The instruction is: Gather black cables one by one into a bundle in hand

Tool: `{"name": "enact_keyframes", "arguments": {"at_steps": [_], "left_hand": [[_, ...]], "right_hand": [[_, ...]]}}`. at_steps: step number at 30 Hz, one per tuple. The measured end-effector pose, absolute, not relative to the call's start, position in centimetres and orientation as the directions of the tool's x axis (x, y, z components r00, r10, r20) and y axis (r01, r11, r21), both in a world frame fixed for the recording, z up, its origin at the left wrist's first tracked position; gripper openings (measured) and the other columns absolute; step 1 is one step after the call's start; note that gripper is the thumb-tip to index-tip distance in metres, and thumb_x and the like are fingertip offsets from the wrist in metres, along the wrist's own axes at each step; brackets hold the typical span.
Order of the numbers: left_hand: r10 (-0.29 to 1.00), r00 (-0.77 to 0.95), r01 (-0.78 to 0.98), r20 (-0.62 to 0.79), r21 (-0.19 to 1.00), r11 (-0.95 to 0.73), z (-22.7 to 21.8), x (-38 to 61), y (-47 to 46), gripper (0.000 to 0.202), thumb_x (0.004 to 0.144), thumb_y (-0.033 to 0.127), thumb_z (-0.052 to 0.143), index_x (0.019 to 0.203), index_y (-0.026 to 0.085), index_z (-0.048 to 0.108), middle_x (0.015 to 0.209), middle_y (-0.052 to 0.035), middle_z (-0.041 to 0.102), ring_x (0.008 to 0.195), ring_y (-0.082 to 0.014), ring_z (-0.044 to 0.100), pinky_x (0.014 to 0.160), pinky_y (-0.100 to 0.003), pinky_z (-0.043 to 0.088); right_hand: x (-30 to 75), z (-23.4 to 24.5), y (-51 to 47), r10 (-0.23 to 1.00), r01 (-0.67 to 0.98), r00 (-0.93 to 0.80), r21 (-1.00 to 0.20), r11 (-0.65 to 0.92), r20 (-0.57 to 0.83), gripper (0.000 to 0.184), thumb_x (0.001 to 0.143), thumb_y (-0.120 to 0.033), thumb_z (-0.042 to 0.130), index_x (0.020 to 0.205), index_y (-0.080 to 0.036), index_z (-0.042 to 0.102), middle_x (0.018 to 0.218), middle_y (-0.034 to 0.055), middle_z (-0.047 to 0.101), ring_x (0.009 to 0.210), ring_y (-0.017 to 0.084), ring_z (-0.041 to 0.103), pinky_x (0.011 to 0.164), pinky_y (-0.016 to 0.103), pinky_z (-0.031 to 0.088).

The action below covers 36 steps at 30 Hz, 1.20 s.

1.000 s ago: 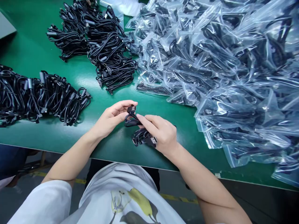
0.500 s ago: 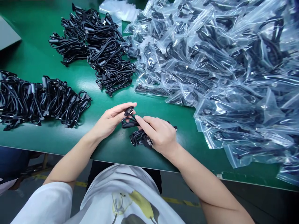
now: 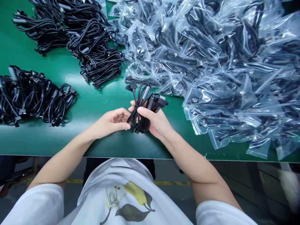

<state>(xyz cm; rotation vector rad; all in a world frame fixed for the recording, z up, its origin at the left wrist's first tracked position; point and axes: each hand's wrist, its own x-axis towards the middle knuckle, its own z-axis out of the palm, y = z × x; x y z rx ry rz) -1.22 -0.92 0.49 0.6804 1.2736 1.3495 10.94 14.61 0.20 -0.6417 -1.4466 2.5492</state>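
Note:
My right hand (image 3: 157,122) grips a bundle of black cables (image 3: 142,106), held upright with its connectors pointing away from me. Its fingers wrap round the middle of the bundle. My left hand (image 3: 112,121) sits just left of it, fingers curled, fingertips touching the lower loops of the same bundle. Both hands hover over the near part of the green table (image 3: 70,137).
A big heap of clear plastic bags with black cables (image 3: 222,68) fills the right and far side. Loose black cable bundles lie in a pile at the left (image 3: 30,95) and another at the far left-centre (image 3: 89,47). The table's front edge runs just below my wrists.
My right hand turned the cable bundle upright and raised it, the connectors now pointing away. My left hand let go of the connector end and dropped to the lower loops. The camera tilted nearer.

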Motion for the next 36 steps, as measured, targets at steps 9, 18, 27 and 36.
{"name": "enact_keyframes", "arguments": {"at_steps": [9, 18, 27, 36], "left_hand": [[0.964, -0.176, -0.378, -0.197, 0.918, 0.118, 0.05, -1.93, -1.46, 0.03, 0.091, 0.034, 0.07, 0.116, 0.018, 0.074, 0.11, -0.0095, 0.074, 0.09, -0.0149, 0.066, 0.081, -0.027, 0.051], [0.932, -0.218, -0.427, -0.289, 0.887, 0.175, 0.5, -1.86, -1.06, 0.031, 0.074, 0.027, 0.086, 0.097, 0.014, 0.072, 0.084, -0.0027, 0.069, 0.071, -0.0099, 0.063, 0.068, -0.022, 0.052], [0.935, -0.182, -0.455, -0.305, 0.869, 0.194, 0.29, -1.75, -1.12, 0.031, 0.075, 0.035, 0.086, 0.09, 0.013, 0.07, 0.077, -0.0026, 0.071, 0.069, -0.0109, 0.066, 0.066, -0.022, 0.053], [0.924, -0.174, -0.488, -0.341, 0.845, 0.22, 0.34, -1.71, -1.09, 0.032, 0.073, 0.034, 0.087, 0.09, 0.013, 0.07, 0.075, -0.0022, 0.072, 0.07, -0.0112, 0.069, 0.066, -0.02, 0.054]], "right_hand": [[11.07, 0.78, 14.88, 0.374, 0.025, -0.879, -0.813, -0.581, -0.295, 0.037, 0.071, -0.04, 0.078, 0.103, -0.022, 0.073, 0.095, 0.0014, 0.077, 0.067, 0.013, 0.065, 0.062, 0.027, 0.061], [11.15, 0.94, 14.89, 0.432, -0.002, -0.862, -0.85, -0.527, -0.266, 0.036, 0.071, -0.041, 0.078, 0.101, -0.021, 0.074, 0.094, 0.0019, 0.076, 0.069, 0.012, 0.064, 0.06, 0.024, 0.057], [11.49, 0.88, 15.14, 0.398, -0.031, -0.897, -0.87, -0.492, -0.192, 0.035, 0.072, -0.041, 0.078, 0.101, -0.022, 0.074, 0.093, 0.002, 0.077, 0.073, 0.014, 0.067, 0.059, 0.024, 0.057], [11.57, 0.65, 15.23, 0.386, 0.009, -0.9, -0.893, -0.451, -0.204, 0.04, 0.072, -0.046, 0.076, 0.104, -0.022, 0.073, 0.096, 0.003, 0.076, 0.072, 0.016, 0.068, 0.059, 0.027, 0.059]]}}
